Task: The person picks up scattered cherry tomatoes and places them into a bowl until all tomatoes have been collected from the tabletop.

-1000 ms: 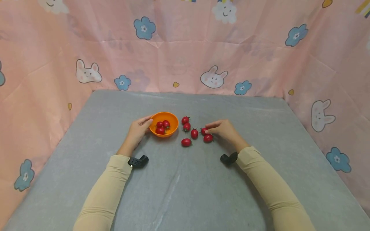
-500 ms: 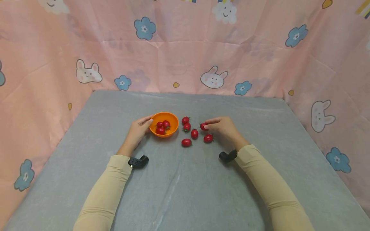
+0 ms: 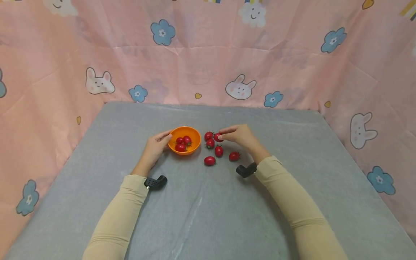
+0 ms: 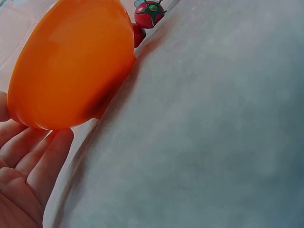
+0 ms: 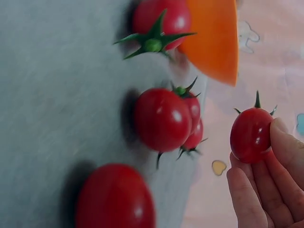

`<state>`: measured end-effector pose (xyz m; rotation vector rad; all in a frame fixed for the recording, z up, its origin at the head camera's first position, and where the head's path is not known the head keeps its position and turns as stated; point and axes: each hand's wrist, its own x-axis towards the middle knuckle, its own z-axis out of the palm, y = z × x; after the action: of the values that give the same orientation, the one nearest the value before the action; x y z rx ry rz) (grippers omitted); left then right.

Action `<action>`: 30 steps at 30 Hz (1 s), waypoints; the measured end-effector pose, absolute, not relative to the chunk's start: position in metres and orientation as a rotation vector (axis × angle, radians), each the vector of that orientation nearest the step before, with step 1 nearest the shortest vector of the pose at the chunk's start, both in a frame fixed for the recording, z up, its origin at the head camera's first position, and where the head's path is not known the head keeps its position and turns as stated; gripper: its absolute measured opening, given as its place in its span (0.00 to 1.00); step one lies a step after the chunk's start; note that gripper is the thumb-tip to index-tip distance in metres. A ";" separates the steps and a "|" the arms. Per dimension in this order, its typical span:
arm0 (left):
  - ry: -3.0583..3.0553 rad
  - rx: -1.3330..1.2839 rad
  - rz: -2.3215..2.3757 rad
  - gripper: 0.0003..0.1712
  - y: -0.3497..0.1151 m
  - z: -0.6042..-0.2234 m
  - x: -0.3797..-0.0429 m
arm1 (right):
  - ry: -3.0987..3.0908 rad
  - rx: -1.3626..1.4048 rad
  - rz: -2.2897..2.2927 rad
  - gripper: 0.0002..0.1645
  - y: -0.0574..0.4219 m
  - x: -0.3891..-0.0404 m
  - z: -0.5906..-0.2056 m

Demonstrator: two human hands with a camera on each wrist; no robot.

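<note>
The right hand (image 3: pixel 241 138) held one tomato (image 5: pixel 251 135) pinched between thumb and fingers, in the air above the counter (image 3: pixel 208 209), near five loose tomatoes (image 3: pixel 219 151); the left hand (image 3: pixel 154 148) gripped the orange bowl (image 3: pixel 178 132) (its thumb was over the rim), containing three tomatoes (image 3: pixel 180 148).

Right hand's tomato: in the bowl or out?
Out: the right hand pinches the tomato clear of the orange bowl, to its right in the head view.

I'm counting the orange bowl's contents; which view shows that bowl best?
The head view, looking into the orange bowl at three cherry tomatoes. The left wrist view shows its outer wall, cropped; the right wrist view, a smaller cropped part.
</note>
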<state>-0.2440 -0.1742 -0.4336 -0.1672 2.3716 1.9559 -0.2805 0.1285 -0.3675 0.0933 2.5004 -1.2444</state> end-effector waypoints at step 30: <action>2.393 -0.152 1.948 0.25 -0.175 -0.434 -0.244 | 2.464 -0.098 -1.321 0.19 0.080 -0.288 -0.348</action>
<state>-0.2439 -0.1752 -0.4343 -0.1515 2.3934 1.9484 -0.2882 0.0800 -0.3483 -0.0977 2.4638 -1.3207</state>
